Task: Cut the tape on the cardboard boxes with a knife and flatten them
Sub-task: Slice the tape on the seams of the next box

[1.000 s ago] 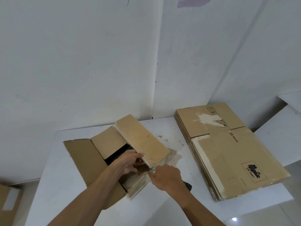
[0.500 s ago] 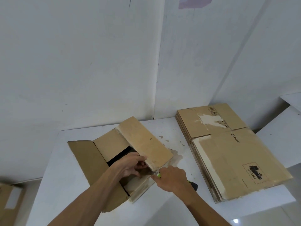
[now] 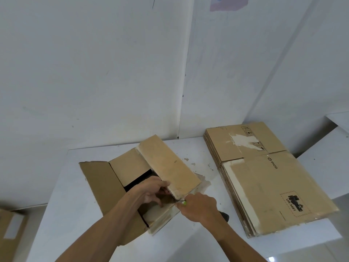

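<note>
An open cardboard box [image 3: 100,182] lies on the white table [image 3: 62,214], its flaps spread and one long flap [image 3: 168,165] raised. My left hand [image 3: 151,191] grips the near corner of that flap. My right hand [image 3: 200,207] holds a knife [image 3: 223,216] with a black handle end and a green tip piece, its blade at the box edge just below the flap corner. The blade itself is mostly hidden by my fingers.
A stack of flattened cardboard boxes [image 3: 264,176] lies on the right side of the table, printed with marks. Another taped box [image 3: 11,231] sits on the floor at the far left. White walls stand behind the table. A second white surface [image 3: 336,157] adjoins at the right.
The view has shifted slightly. My right hand with the knife has edged a little along the box edge near the flap corner; my left hand keeps its hold on the flap.
</note>
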A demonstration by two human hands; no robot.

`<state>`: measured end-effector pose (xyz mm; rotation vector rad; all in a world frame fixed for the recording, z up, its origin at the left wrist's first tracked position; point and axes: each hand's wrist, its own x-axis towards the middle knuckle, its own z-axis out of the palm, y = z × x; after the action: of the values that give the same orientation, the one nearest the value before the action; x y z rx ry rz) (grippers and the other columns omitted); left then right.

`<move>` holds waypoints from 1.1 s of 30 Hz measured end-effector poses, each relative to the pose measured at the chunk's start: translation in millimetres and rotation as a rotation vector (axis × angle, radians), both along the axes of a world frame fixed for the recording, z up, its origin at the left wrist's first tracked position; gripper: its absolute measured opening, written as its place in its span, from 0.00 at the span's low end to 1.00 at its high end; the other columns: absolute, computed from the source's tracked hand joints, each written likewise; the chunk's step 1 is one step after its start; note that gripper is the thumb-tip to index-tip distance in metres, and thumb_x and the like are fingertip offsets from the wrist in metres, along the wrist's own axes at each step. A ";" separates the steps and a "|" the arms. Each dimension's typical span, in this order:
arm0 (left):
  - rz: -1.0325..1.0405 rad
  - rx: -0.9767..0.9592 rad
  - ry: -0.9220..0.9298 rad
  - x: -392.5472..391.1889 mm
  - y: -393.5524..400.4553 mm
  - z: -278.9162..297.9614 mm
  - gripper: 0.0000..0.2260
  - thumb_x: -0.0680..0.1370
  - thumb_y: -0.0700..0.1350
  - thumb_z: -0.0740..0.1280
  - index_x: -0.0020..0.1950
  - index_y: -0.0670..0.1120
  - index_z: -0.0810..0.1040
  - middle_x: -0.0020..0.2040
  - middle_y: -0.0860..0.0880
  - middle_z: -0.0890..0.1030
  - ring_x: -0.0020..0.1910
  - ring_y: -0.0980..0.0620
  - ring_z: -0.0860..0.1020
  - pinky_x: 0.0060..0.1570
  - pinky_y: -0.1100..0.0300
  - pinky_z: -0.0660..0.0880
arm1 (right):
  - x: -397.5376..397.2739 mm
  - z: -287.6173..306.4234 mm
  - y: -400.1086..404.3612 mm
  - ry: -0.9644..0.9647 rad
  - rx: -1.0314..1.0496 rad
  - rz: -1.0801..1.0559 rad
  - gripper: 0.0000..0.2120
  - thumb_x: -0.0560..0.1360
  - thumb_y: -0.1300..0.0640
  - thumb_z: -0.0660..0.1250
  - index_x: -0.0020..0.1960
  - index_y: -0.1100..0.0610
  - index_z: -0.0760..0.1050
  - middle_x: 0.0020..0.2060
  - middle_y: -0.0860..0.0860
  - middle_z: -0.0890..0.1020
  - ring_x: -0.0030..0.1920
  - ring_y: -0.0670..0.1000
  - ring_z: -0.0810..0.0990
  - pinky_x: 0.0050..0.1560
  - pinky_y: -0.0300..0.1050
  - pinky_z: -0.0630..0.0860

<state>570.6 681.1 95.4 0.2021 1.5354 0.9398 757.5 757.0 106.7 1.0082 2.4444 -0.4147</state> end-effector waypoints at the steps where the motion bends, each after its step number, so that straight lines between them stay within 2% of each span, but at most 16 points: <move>1: -0.006 0.004 -0.004 -1.9 0.3 -0.1 0.05 0.83 0.40 0.67 0.56 0.40 0.80 0.50 0.43 0.80 0.52 0.45 0.78 0.59 0.26 0.73 | 2.6 -0.6 0.4 0.001 0.037 0.005 0.31 0.82 0.30 0.50 0.66 0.52 0.76 0.59 0.52 0.82 0.58 0.55 0.81 0.55 0.50 0.72; 5: -0.035 0.021 -0.011 -5.0 3.6 5.1 0.06 0.84 0.42 0.67 0.50 0.41 0.79 0.41 0.44 0.78 0.48 0.46 0.79 0.57 0.23 0.73 | 5.6 -2.2 1.2 -0.011 0.150 0.049 0.29 0.82 0.32 0.50 0.62 0.53 0.77 0.54 0.52 0.82 0.54 0.55 0.81 0.50 0.49 0.70; 8: -0.046 0.002 0.004 -3.1 5.0 5.7 0.07 0.84 0.43 0.66 0.47 0.42 0.78 0.39 0.44 0.78 0.47 0.45 0.78 0.59 0.24 0.72 | 2.6 -0.6 1.9 0.022 0.162 0.079 0.30 0.83 0.32 0.51 0.63 0.54 0.77 0.55 0.53 0.82 0.55 0.55 0.81 0.54 0.50 0.74; 12: -0.050 -0.023 0.031 -5.6 -0.9 3.7 0.07 0.83 0.43 0.67 0.47 0.42 0.79 0.38 0.45 0.80 0.44 0.47 0.80 0.61 0.24 0.71 | 14.7 3.8 11.2 0.019 -0.089 0.047 0.32 0.80 0.28 0.51 0.61 0.54 0.76 0.55 0.53 0.82 0.55 0.55 0.82 0.57 0.50 0.76; 15: -0.178 -0.039 0.062 -14.6 -9.0 9.2 0.07 0.84 0.43 0.67 0.49 0.42 0.80 0.38 0.46 0.81 0.43 0.50 0.82 0.60 0.31 0.76 | 29.4 23.7 28.9 -0.010 -0.435 -0.032 0.30 0.76 0.26 0.60 0.53 0.53 0.75 0.43 0.49 0.81 0.42 0.49 0.82 0.49 0.46 0.76; 17: -0.346 -0.083 0.102 -25.3 -18.3 13.6 0.07 0.84 0.44 0.67 0.50 0.41 0.80 0.40 0.47 0.83 0.45 0.51 0.84 0.59 0.36 0.78 | 35.5 40.7 39.7 -0.005 -0.589 -0.053 0.25 0.76 0.30 0.66 0.50 0.52 0.73 0.42 0.49 0.80 0.36 0.47 0.80 0.43 0.42 0.75; 19: -0.515 -0.173 0.193 -36.9 -26.8 17.6 0.10 0.83 0.47 0.68 0.56 0.40 0.80 0.46 0.46 0.85 0.48 0.52 0.85 0.61 0.41 0.80 | 35.6 47.1 48.1 0.104 -0.570 -0.119 0.21 0.78 0.35 0.67 0.53 0.54 0.72 0.43 0.50 0.79 0.35 0.46 0.77 0.36 0.38 0.72; 21: -0.686 -0.273 0.333 -46.4 -30.1 22.4 0.14 0.81 0.50 0.69 0.61 0.42 0.81 0.53 0.45 0.86 0.51 0.52 0.86 0.60 0.44 0.81 | 28.8 41.6 55.1 0.239 -0.472 -0.201 0.19 0.80 0.40 0.66 0.55 0.55 0.69 0.42 0.51 0.76 0.36 0.48 0.73 0.34 0.40 0.68; 23: -0.835 -0.372 0.496 -54.5 -30.0 27.6 0.17 0.76 0.54 0.69 0.59 0.44 0.83 0.53 0.46 0.87 0.51 0.52 0.85 0.58 0.49 0.80 | 18.3 29.7 59.3 0.286 -0.439 -0.234 0.17 0.81 0.42 0.66 0.57 0.54 0.65 0.41 0.51 0.75 0.36 0.49 0.72 0.36 0.44 0.68; 25: -0.920 -0.451 0.636 -62.2 -31.5 32.1 0.20 0.75 0.56 0.67 0.57 0.43 0.84 0.51 0.46 0.87 0.50 0.51 0.85 0.50 0.55 0.78 | 5.6 18.9 58.9 0.299 -0.450 -0.244 0.22 0.80 0.43 0.65 0.65 0.54 0.62 0.45 0.52 0.77 0.38 0.50 0.76 0.38 0.45 0.70; 28: -0.924 -0.502 0.717 -68.9 -34.8 36.8 0.18 0.78 0.55 0.66 0.56 0.42 0.83 0.52 0.46 0.86 0.52 0.50 0.85 0.40 0.61 0.74 | -12.4 6.9 52.3 0.328 -0.471 -0.259 0.36 0.81 0.41 0.64 0.81 0.50 0.49 0.63 0.55 0.78 0.52 0.53 0.80 0.47 0.46 0.73; 29: -0.901 -0.488 0.723 -69.9 -34.3 35.1 0.16 0.79 0.55 0.67 0.55 0.43 0.82 0.50 0.47 0.85 0.50 0.50 0.85 0.40 0.61 0.74 | -18.0 3.2 49.8 0.335 -0.492 -0.269 0.39 0.82 0.41 0.63 0.83 0.49 0.44 0.65 0.56 0.78 0.53 0.54 0.80 0.49 0.46 0.74; 31: -0.772 -0.408 0.724 -67.6 -29.4 30.3 0.15 0.78 0.56 0.67 0.52 0.45 0.79 0.44 0.50 0.80 0.42 0.52 0.80 0.42 0.61 0.74 | -28.5 -3.9 43.8 0.347 -0.522 -0.246 0.40 0.83 0.41 0.61 0.84 0.47 0.38 0.53 0.54 0.82 0.46 0.53 0.80 0.47 0.46 0.75; 32: -0.665 -0.350 0.711 -65.0 -24.9 26.7 0.17 0.77 0.58 0.67 0.54 0.45 0.78 0.44 0.51 0.77 0.41 0.52 0.76 0.42 0.60 0.73 | -33.3 -5.4 40.0 0.358 -0.526 -0.224 0.39 0.84 0.41 0.60 0.84 0.45 0.38 0.49 0.52 0.82 0.45 0.52 0.81 0.46 0.45 0.75; 33: -0.548 -0.302 0.712 -61.9 -19.3 23.2 0.24 0.76 0.60 0.66 0.61 0.42 0.77 0.45 0.51 0.76 0.41 0.53 0.75 0.40 0.60 0.72 | -37.9 -6.5 36.5 0.365 -0.528 -0.203 0.38 0.84 0.41 0.59 0.84 0.44 0.39 0.52 0.51 0.82 0.48 0.53 0.81 0.49 0.45 0.75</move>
<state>508.7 661.8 118.6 0.7561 2.0884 0.1816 719.6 793.5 100.2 1.0063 2.3264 -1.3332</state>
